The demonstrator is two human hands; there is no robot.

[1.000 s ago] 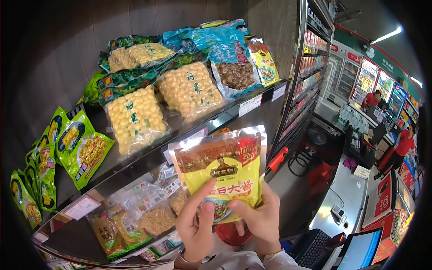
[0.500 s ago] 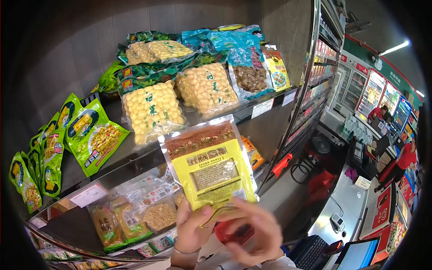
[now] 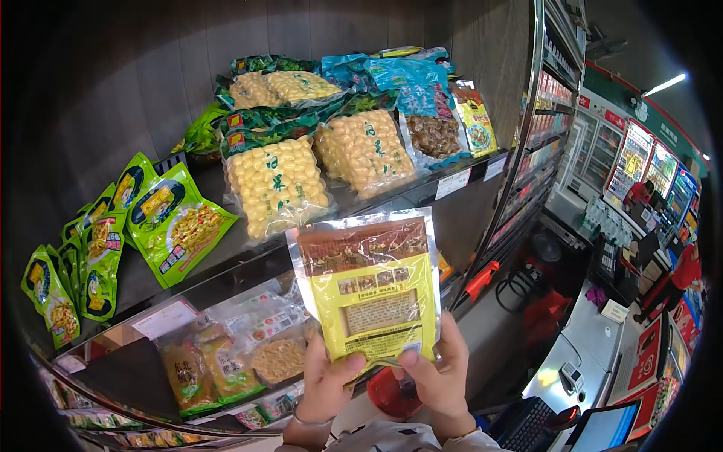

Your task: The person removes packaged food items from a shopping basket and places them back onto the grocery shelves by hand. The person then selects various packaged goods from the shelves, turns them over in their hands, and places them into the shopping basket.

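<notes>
Two thumbs press on the face of a yellow-and-brown pouch (image 3: 369,290), near its bottom edge. The left hand (image 3: 324,384) pinches its lower left part and the right hand (image 3: 439,383) its lower right part; the other fingers go behind, mostly hidden, so their exact spread cannot be told. The pouch is raised in front of the shelves, top edge up, leaning slightly, with a block of small print and a row of little pictures facing the camera.

Just beyond the pouch's top edge runs the front edge of the upper shelf (image 3: 252,260). Green packets (image 3: 184,226) lean together at its left end. Clear bags of pale, rounded pieces (image 3: 279,188) fill the middle, and a blue bag (image 3: 433,105) and a small yellow packet (image 3: 474,124) sit toward the right end. Price labels (image 3: 452,183) line the front edge near that end.

Below, the lower shelf (image 3: 113,369) carries clear packets (image 3: 279,358) near its front edge, left of the pouch. Something red (image 3: 395,395) shows beneath the hands. Well apart, on the right, a counter (image 3: 561,365) has a keyboard (image 3: 523,426) and a monitor (image 3: 606,426) near its closest end; two people in red (image 3: 687,267) are farther back.
</notes>
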